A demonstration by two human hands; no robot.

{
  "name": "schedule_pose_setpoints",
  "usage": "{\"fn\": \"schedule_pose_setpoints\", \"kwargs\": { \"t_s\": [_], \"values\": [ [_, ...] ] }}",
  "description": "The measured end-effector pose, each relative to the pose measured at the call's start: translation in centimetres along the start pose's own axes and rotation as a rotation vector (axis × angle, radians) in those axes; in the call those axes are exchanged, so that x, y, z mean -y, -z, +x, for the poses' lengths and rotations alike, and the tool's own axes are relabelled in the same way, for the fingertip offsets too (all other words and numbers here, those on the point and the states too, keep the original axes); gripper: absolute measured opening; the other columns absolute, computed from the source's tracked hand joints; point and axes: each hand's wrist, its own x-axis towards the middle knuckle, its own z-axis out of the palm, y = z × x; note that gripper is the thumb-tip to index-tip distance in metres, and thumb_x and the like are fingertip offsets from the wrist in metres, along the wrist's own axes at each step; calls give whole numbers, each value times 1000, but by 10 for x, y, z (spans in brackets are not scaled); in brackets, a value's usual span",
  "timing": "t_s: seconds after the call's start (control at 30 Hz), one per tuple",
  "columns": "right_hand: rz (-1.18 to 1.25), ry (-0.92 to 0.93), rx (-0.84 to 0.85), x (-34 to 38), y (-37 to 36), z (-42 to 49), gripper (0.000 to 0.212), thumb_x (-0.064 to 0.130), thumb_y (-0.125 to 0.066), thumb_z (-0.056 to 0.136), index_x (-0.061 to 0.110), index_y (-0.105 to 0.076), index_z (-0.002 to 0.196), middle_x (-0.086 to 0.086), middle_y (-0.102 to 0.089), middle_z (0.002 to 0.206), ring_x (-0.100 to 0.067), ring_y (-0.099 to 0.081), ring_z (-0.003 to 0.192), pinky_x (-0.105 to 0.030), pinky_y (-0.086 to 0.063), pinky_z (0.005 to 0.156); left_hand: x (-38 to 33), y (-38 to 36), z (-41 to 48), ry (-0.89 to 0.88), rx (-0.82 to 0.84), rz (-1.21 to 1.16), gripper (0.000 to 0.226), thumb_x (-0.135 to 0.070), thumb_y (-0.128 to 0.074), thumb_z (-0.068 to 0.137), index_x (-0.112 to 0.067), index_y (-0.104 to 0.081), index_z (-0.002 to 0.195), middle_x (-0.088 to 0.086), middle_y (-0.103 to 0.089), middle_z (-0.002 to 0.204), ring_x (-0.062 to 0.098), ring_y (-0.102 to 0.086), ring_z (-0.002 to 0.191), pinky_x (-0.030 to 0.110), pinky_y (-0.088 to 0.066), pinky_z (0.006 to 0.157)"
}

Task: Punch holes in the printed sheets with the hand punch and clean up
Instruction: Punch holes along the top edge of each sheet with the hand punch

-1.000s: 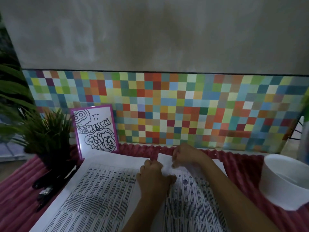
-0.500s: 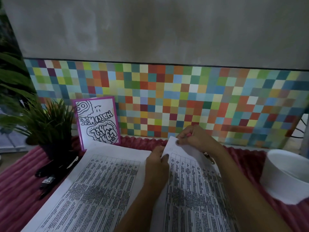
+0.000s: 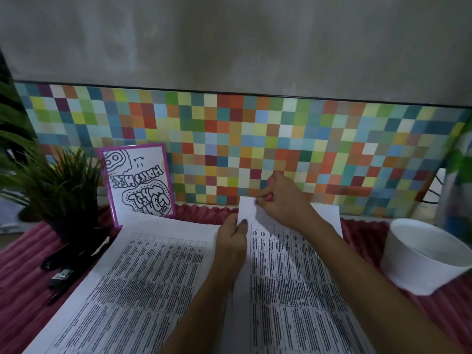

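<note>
Two printed sheets of dense tables lie side by side on a pink ribbed cloth (image 3: 23, 290). The left sheet (image 3: 143, 277) lies flat. My left hand (image 3: 231, 241) pinches the left edge of the right sheet (image 3: 293, 290) near its top, thumb on the paper. That sheet's top left corner is raised off the cloth. My right hand (image 3: 283, 200) is curled at this corner around a small pink hand punch (image 3: 268, 198), which is mostly hidden in the fist. Another white sheet (image 3: 329, 215) shows behind my right wrist.
A white bowl (image 3: 421, 251) stands at the right on the cloth. A potted plant (image 3: 56, 185) and a purple-framed drawing (image 3: 139, 185) stand at the back left. Dark pens or tools (image 3: 66, 264) lie beside the left sheet. A mosaic wall panel closes the back.
Both hands have moved up and away from me with the right sheet's top corner, which now stands higher off the cloth. My right hand now closes over that corner.
</note>
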Motion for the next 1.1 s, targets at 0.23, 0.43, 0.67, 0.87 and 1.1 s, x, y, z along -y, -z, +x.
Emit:
{"fn": "schedule_pose_setpoints", "kwargs": {
  "t_s": [0.23,0.43,0.67,0.87,1.1],
  "values": [
    [-54,-20,34,9,1,1,15,15,-64,88,8,-77,93,6,-48,89,-22,-57,98,-29,-44,73,0,-2,-1,-89,9,-13,20,-26,-44,99,-15,-61,100,16,-64,94,12,-60,87,32,-47,82],
    [823,-82,-386,19,38,9,59,1,-61,79,13,-48,136,-14,-62,83,-18,-54,64,-26,-48,54,-1,-3,-5,-211,-11,86,31,-31,-43,99,-5,-59,104,13,-62,92,18,-61,91,45,-49,86],
    [1396,-86,-426,31,36,24,20,1,-48,65,1,-59,82,-19,-62,68,-26,-54,56,-32,-47,56,-7,-3,-11,-319,-20,119,22,-23,-41,103,-11,-54,88,15,-41,66,29,-40,59,50,-39,58],
    [1379,-61,-346,29,36,31,21,4,-46,64,1,-58,80,-20,-60,69,-27,-55,57,-32,-49,56,-4,-3,-8,-371,-40,172,22,-26,-40,103,-17,-55,89,17,-40,62,33,-39,54,51,-36,49],
    [1300,-85,-256,28,31,33,26,9,-46,64,0,-60,84,-19,-61,70,-28,-57,57,-32,-51,58,-2,-3,-9,-343,-54,183,26,-30,-40,102,-14,-56,91,3,-41,60,25,-38,53,49,-36,49]
  ]
}}
